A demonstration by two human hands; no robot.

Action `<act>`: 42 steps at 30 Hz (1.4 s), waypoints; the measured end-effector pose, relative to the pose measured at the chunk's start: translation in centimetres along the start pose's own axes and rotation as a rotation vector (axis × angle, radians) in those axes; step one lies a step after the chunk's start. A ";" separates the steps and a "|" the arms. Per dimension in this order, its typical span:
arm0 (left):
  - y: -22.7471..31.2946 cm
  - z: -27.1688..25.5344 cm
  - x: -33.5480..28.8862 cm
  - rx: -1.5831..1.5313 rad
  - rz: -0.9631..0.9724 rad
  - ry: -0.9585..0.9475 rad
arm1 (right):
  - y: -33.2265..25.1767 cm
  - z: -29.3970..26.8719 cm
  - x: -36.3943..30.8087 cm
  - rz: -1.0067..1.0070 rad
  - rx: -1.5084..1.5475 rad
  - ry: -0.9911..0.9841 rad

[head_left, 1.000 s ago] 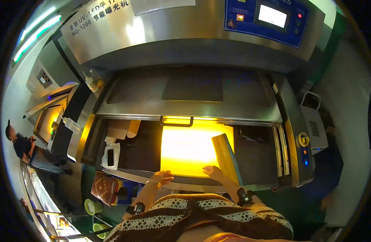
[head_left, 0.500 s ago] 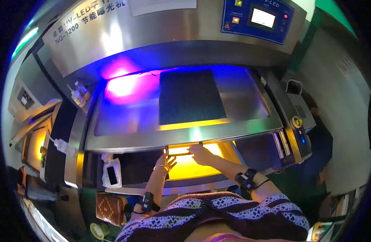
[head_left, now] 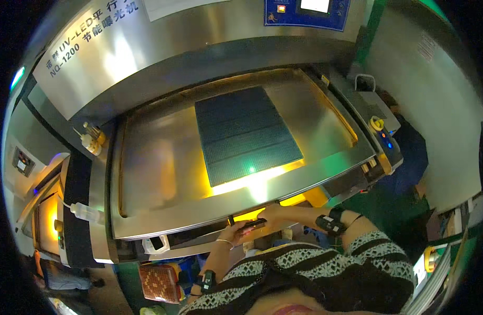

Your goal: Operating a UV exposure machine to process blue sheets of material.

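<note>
A wide metal tray (head_left: 162, 173) reaches out from under the machine's hood toward me, with a dark ribbed sheet (head_left: 246, 134) lying on it. At the tray's front edge, a short dark handle (head_left: 253, 226) runs between my hands. My left hand (head_left: 232, 232) is closed around its left part. My right hand (head_left: 274, 214) is closed at its right end, the fingers partly hidden behind the hand. Yellow light glows from a lit surface (head_left: 249, 215) under the tray's edge, mostly covered by the tray and my hands.
The hood (head_left: 199, 31) with a blue control panel (head_left: 307, 14) stands behind the tray. Buttons sit on the right-hand rail (head_left: 385, 137). Bottles (head_left: 89, 142) and a squeeze bottle (head_left: 85, 212) stand at left. A brown woven box (head_left: 160, 283) lies below, near a phone-like item (head_left: 157, 243).
The upper tray has come out toward me, carrying the sheet and covering most of the yellow-lit surface. The purple and blue light has gone out. My left fingers have closed on the handle.
</note>
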State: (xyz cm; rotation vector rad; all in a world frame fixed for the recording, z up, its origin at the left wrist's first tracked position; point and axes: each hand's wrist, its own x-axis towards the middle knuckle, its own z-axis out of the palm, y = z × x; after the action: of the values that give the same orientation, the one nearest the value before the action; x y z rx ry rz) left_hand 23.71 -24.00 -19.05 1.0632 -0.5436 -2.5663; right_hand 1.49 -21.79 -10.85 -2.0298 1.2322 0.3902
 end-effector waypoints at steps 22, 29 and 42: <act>24.9 19.3 -13.3 0.650 1.049 -0.509 | -5.9 -28.5 -19.3 -0.653 0.313 1.286; 18.4 2.3 -2.4 0.648 0.197 0.720 | -5.8 -34.3 -19.2 -0.865 0.127 1.416; 17.0 -2.0 -2.7 0.449 0.088 0.702 | 10.7 -15.5 -10.3 0.206 0.287 1.513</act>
State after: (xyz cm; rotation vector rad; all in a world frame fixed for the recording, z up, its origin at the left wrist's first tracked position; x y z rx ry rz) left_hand 29.33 -38.28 -10.96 1.9097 -0.9453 -1.8359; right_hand -14.44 -29.21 1.43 -1.7818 2.1081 -1.4227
